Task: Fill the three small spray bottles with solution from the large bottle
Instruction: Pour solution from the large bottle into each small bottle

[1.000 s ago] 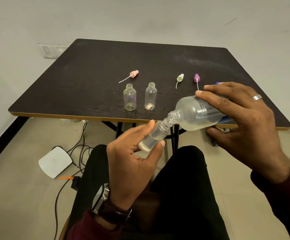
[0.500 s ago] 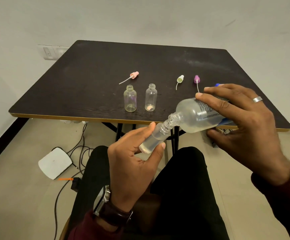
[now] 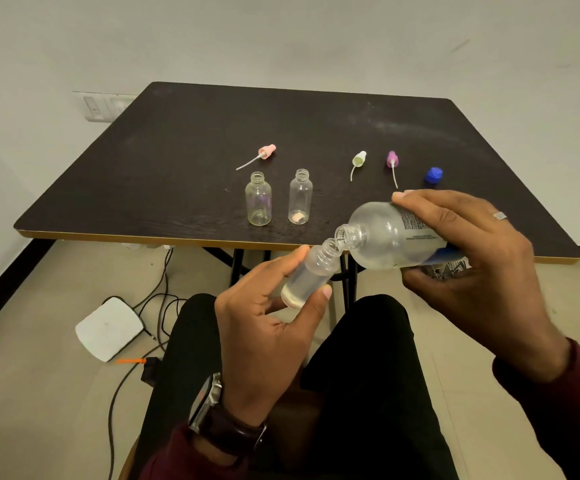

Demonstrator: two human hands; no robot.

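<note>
My left hand [image 3: 267,327] pinches a small bottle [image 3: 311,275] over my lap, right hand [image 3: 472,261] grips the tilted large bottle [image 3: 385,240], mouths touching. Two other small bottles [image 3: 258,199] stand on the bench [image 3: 177,140].

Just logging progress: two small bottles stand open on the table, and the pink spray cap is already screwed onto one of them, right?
Not quite. The head view shows both small bottles standing open on the table, but the pink spray cap lies loose on the tabletop behind them, not screwed onto either.
</note>
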